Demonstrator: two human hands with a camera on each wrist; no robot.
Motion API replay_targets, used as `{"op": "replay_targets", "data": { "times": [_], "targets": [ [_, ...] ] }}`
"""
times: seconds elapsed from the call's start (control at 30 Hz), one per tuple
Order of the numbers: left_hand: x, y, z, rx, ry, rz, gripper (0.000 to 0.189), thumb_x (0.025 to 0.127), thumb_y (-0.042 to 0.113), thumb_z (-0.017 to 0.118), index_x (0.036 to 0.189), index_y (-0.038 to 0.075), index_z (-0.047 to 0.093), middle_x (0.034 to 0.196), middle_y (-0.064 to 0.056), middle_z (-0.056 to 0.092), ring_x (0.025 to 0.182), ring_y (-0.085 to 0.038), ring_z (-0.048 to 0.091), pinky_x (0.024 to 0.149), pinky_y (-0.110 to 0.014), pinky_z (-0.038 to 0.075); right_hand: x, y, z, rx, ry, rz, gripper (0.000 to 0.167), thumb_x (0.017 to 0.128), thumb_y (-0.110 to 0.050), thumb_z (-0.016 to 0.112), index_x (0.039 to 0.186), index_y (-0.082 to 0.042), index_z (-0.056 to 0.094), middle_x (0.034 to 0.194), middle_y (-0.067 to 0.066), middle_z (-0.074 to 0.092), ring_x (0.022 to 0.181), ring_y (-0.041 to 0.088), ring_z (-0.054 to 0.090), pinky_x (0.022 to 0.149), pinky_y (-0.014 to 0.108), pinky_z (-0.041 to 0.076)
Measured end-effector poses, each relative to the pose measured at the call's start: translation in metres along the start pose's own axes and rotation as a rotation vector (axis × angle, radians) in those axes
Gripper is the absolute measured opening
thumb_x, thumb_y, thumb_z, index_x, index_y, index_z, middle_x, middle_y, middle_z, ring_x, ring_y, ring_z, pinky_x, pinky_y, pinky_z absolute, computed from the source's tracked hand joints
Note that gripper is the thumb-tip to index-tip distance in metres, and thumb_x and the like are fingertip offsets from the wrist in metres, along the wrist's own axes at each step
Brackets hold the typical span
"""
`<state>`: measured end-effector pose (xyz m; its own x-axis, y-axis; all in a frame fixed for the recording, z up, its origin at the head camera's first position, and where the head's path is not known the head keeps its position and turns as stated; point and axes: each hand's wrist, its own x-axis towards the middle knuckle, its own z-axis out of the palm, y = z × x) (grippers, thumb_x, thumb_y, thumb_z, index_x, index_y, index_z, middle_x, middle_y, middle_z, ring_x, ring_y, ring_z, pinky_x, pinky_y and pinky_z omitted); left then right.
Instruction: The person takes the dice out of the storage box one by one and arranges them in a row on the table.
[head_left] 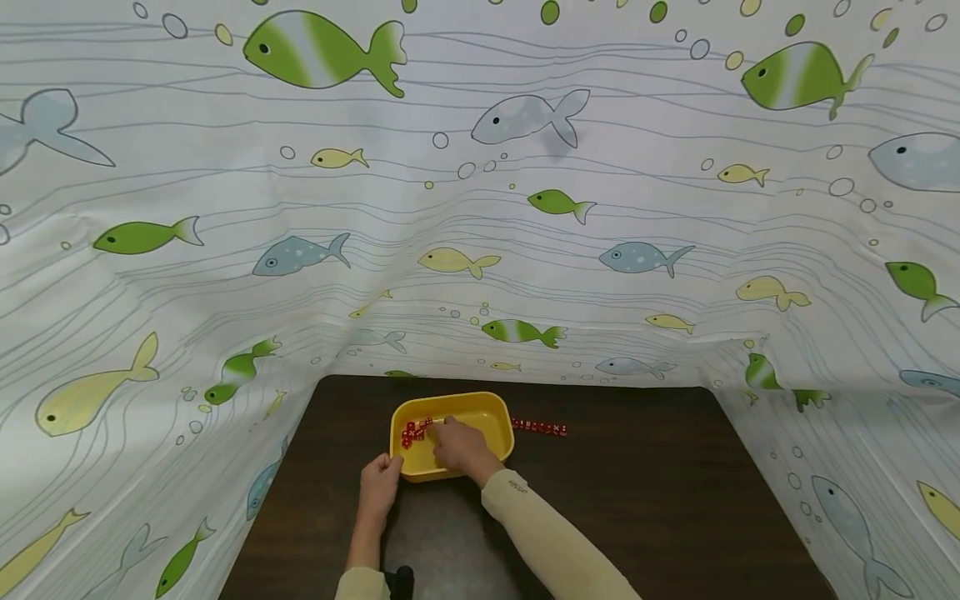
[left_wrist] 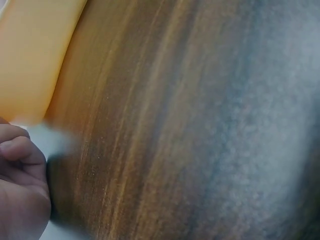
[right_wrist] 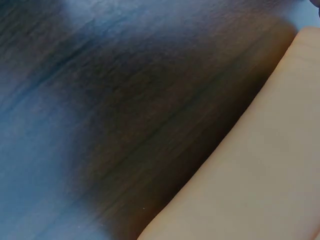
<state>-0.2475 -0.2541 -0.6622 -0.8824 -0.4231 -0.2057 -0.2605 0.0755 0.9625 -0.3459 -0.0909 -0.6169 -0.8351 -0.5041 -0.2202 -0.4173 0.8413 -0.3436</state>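
Observation:
A yellow tray [head_left: 487, 402] with rounded corners stands on the dark table. Its near left corner is gripped by my left hand [head_left: 380, 483], with fingers curled at the rim. In the left wrist view the curled left hand [left_wrist: 20, 175] sits right below the tray's yellow side [left_wrist: 35, 55]. My right hand [head_left: 459, 444] reaches over the near rim into the tray, fingertips beside a loose cluster of red dice [head_left: 408, 435] in its left part. I cannot tell whether a die is between those fingertips. The right wrist view shows mainly the right sleeve [right_wrist: 260, 165].
Just right of the tray, a row of several red dice [head_left: 542, 427] lies on the dark wooden table [head_left: 660, 492]. A white sheet printed with fish [head_left: 517, 283] hangs behind the table and along both sides.

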Motion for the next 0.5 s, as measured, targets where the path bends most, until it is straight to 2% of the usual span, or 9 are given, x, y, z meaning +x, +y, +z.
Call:
{"op": "replay_targets", "data": {
  "times": [0.13,0.33,0.5],
  "targets": [
    [-0.0003,0.0004,-0.0010,0.005,-0.004,-0.002,0.040,0.101,0.016,0.063,0.071,0.018,0.036,0.065,0.006,0.032,0.059,-0.013,0.033,0.056,-0.028,0.029,0.0009,0.0012,0.0015,0.004,0.007,0.000,0.039,0.102,-0.032,0.071,0.141,-0.024,0.068,0.126,0.002,0.068,0.092,0.014,0.059,0.093,0.040,0.058],
    [0.0020,-0.0017,-0.0014,0.009,-0.006,-0.003,0.040,0.101,0.017,0.063,0.071,0.018,0.036,0.065,0.006,0.032,0.059,-0.013,0.033,0.055,-0.028,0.028,0.0044,0.0002,0.0042,0.007,0.007,0.004,0.054,0.102,-0.031,0.069,0.155,-0.030,0.057,0.145,0.005,0.064,0.104,0.018,0.063,0.102,0.046,0.057],
    [0.0030,-0.0037,-0.0008,-0.002,-0.005,-0.006,0.040,0.101,0.019,0.063,0.071,0.016,0.036,0.064,0.005,0.030,0.058,-0.013,0.032,0.055,-0.028,0.028,0.0052,-0.0010,0.0057,-0.006,0.022,0.007,0.053,0.102,-0.032,0.069,0.154,-0.030,0.058,0.144,0.005,0.065,0.106,0.019,0.064,0.105,0.047,0.056]
  ]
}}
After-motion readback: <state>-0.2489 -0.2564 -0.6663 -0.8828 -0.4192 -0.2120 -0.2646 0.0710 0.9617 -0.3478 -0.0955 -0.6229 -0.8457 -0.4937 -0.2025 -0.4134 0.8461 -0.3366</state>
